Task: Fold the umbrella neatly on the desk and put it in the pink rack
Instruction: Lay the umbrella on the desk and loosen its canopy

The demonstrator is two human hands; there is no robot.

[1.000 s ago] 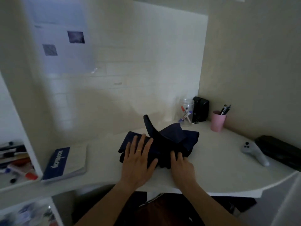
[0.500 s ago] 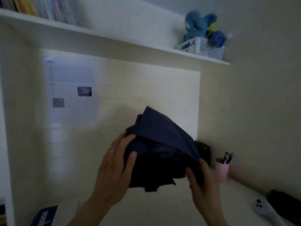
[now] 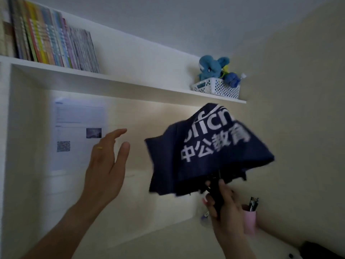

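— Where's the umbrella (image 3: 209, 146) sitting right now?

— Up in the air, above the counter (image 3: 168, 245), not on it. The right hand (image 3: 222, 206) has its fingers wrapped round the dark handle at the bottom, and the navy canopy balloons out above that hand, half spread, with white lettering facing us.

— So the shaft runs which way?

— Roughly upright, leaning a little to the right at the top, as far as I can judge. The handle points down toward the counter and the canopy's crown sits close under the shelf (image 3: 130, 85). The shaft itself is hidden by the fabric.

— And the other hand?

— The left hand (image 3: 106, 165) is empty, fingers straight and spread, palm turned toward the canopy. It hangs just to the left of the cloth, not touching, about level with the lower edge of the fabric.

— Which one is nearer the part that needs gathering?

— The left, I'd say. The loose panels lie directly to its right, so a sideways reach should meet them, while the right only steadies the handle from below.

— Any sign of the pink rack?

— I can't pick one out. There's a pink cup (image 3: 250, 221) with pens behind the right wrist, nothing more.
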